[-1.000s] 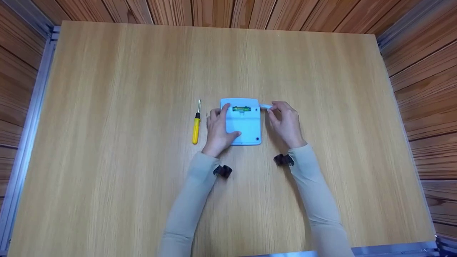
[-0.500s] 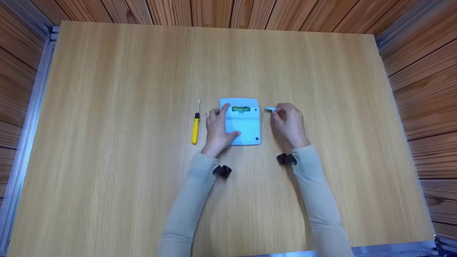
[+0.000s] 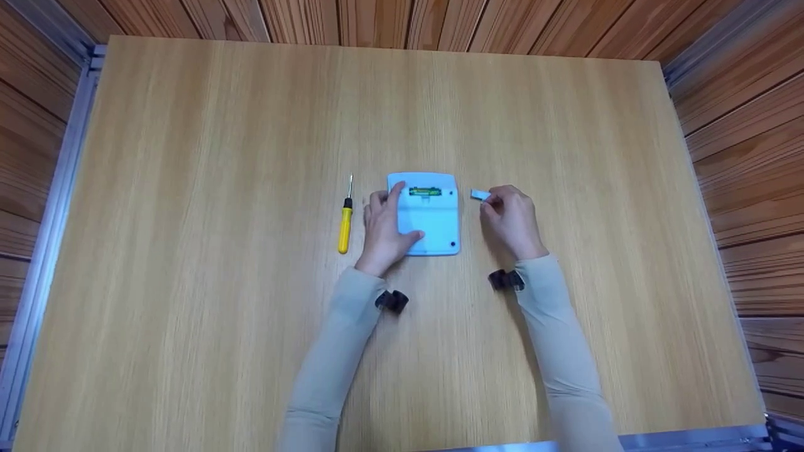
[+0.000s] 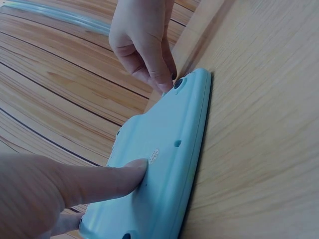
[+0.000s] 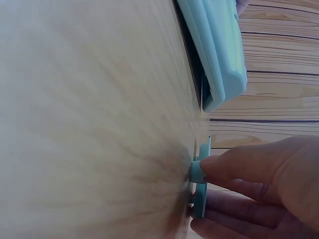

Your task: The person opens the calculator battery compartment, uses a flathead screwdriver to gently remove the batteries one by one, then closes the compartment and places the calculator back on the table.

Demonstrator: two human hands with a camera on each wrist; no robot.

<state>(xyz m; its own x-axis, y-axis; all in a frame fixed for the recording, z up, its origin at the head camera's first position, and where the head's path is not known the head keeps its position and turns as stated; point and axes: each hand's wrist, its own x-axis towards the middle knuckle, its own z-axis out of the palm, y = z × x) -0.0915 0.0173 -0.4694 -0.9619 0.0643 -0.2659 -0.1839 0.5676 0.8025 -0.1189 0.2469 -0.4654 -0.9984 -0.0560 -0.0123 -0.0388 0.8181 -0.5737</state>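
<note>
A light blue flat device (image 3: 433, 220), calculator-like, lies on the table with its back up. Its uncovered battery compartment shows a green battery (image 3: 425, 191). My left hand (image 3: 384, 229) holds the device by its left side; the thumb (image 4: 112, 181) lies across the back in the left wrist view. To the right of the device, my right hand (image 3: 512, 220) pinches a small light blue battery cover (image 3: 479, 194). In the right wrist view the cover (image 5: 200, 196), with a projecting tab, sits between thumb and fingers, close to the tabletop and apart from the device.
A yellow-handled screwdriver (image 3: 345, 216) lies left of my left hand, its tip pointing away from me. Dark screw holes (image 3: 453, 243) mark the device's back. Wood-plank walls (image 3: 377, 22) and metal rails (image 3: 53, 207) border the wooden table (image 3: 220, 188).
My right hand has moved a little right with the battery cover, away from the device's edge, and the cover has turned to show a broader face. The left hand and device stay still.
</note>
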